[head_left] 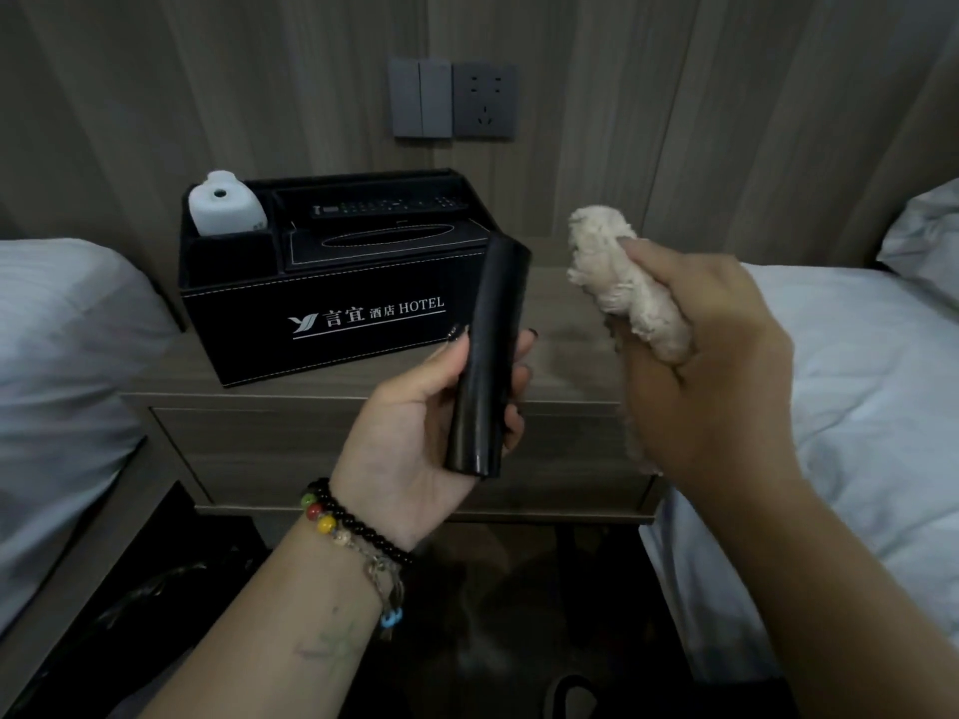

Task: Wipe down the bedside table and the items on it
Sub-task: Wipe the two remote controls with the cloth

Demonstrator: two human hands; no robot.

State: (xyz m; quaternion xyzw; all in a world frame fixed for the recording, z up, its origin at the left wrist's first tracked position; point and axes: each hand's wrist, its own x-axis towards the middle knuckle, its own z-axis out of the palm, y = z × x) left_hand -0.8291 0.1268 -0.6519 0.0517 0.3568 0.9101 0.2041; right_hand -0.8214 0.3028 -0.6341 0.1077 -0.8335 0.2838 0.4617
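My left hand (415, 433) holds a long black remote control (488, 355) upright, palm up, in front of the wooden bedside table (363, 376). My right hand (711, 365) grips a bunched beige cloth (617, 282) just to the right of the remote, apart from it. On the table stands a black hotel organiser box (332, 303). It carries a white bottle (223, 205), a second remote (389, 206) in its back slot and a tissue opening on top.
Beds with white linen flank the table: one bed at the left (62, 365), another bed at the right (851, 407). Grey wall switches and a socket (454, 101) sit on the wood panel above. A dark bag (145, 604) lies on the floor below left.
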